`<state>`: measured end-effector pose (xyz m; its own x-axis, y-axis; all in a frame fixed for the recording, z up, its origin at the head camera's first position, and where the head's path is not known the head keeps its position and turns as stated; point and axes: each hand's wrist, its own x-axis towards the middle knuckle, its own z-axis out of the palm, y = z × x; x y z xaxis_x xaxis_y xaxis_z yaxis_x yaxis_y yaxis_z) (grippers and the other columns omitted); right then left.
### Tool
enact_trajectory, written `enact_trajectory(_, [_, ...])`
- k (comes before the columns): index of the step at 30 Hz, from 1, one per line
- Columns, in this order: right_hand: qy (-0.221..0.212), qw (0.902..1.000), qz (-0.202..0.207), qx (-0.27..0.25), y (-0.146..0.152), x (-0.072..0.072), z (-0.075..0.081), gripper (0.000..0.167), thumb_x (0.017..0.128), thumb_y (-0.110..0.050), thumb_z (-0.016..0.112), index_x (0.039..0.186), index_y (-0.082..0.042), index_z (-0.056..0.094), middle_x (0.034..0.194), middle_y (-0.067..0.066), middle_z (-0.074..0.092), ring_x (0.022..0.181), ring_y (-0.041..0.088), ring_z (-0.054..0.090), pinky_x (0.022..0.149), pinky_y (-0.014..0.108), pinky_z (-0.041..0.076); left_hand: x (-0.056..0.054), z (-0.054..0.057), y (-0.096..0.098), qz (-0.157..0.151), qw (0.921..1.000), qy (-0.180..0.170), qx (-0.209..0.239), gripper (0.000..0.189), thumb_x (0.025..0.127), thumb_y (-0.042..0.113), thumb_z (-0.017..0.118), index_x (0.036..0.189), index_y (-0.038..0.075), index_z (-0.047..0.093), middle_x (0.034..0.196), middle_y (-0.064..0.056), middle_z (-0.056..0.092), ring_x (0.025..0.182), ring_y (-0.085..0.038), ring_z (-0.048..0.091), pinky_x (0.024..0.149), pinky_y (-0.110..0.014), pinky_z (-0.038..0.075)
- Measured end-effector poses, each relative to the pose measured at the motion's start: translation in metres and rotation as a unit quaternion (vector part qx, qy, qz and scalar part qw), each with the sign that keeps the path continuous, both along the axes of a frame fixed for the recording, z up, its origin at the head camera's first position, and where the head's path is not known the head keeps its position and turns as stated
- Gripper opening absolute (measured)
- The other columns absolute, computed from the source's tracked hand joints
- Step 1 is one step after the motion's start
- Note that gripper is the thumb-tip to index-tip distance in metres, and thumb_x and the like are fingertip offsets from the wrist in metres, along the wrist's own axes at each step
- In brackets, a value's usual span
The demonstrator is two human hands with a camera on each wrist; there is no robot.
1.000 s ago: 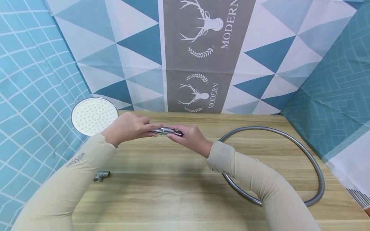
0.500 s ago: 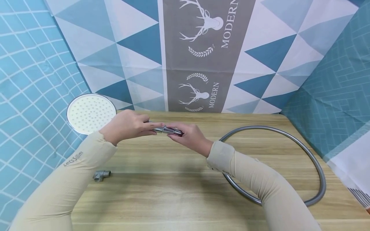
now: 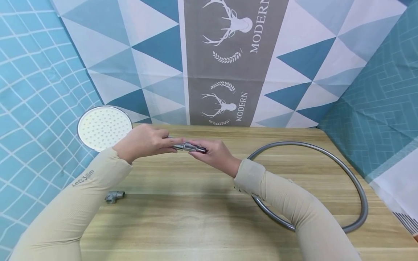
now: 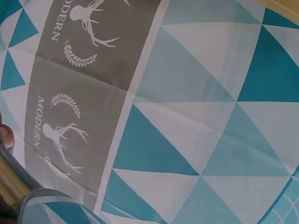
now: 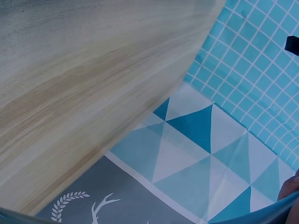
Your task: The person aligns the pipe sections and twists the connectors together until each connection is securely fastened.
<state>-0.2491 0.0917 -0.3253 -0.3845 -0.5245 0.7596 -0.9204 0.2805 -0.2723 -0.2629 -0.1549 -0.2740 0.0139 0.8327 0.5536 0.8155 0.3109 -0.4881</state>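
A round shower head (image 3: 105, 127) with a pale nozzle face and chrome rim is held up at the left in the head view. My left hand (image 3: 147, 143) grips its chrome handle (image 3: 178, 146), the index finger laid along it. My right hand (image 3: 213, 154) pinches the handle's far end (image 3: 199, 149) between thumb and fingers, close beside the left fingertips. In the left wrist view, the shower head's mirror-like back (image 4: 58, 207) shows at the lower left. Most of the handle is hidden inside the hands.
A grey metal hose (image 3: 357, 185) lies looped on the wooden table (image 3: 196, 224) at the right, partly under the right sleeve. A small metal elbow fitting (image 3: 114, 197) lies near the left forearm. Patterned sheets (image 3: 156, 54) enclose the back and sides.
The shower head has shifted slightly left and up, turning a little with the left hand. The far end of the handle looks less dark by the right thumb. Both hands keep their hold.
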Motion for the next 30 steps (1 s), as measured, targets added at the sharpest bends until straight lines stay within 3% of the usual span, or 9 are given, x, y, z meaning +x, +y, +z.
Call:
enact_trajectory(17, [0.019, 0.9998, -0.003, 0.0, 0.0013, 0.0018, -0.0015, 0.034, 0.075, -0.002, 0.079, 0.105, 0.009, 0.068, 0.095, 0.019, 0.071, 0.074, 0.019, 0.069, 0.064, 0.018, 0.051, 0.0029, 0.0014, 0.0018, 0.003, 0.9999, 0.014, 0.005, 0.045, 0.103, 0.045, 0.035, 0.109, 0.021, 0.072, 0.056, 0.0, 0.044, 0.039, -0.01, 0.028, 0.034, -0.026, 0.023])
enact_trajectory(30, [0.012, 0.9998, 0.011, -0.014, 0.0001, -0.0007, -0.001, 0.029, 0.077, -0.003, 0.077, 0.104, 0.007, 0.069, 0.088, 0.015, 0.072, 0.06, 0.01, 0.06, 0.055, 0.016, 0.046, 0.0039, -0.0001, 0.0014, 0.006, 0.9998, 0.013, 0.012, 0.045, 0.102, 0.046, 0.035, 0.109, 0.022, 0.072, 0.057, 0.0, 0.044, 0.04, -0.01, 0.027, 0.035, -0.025, 0.021])
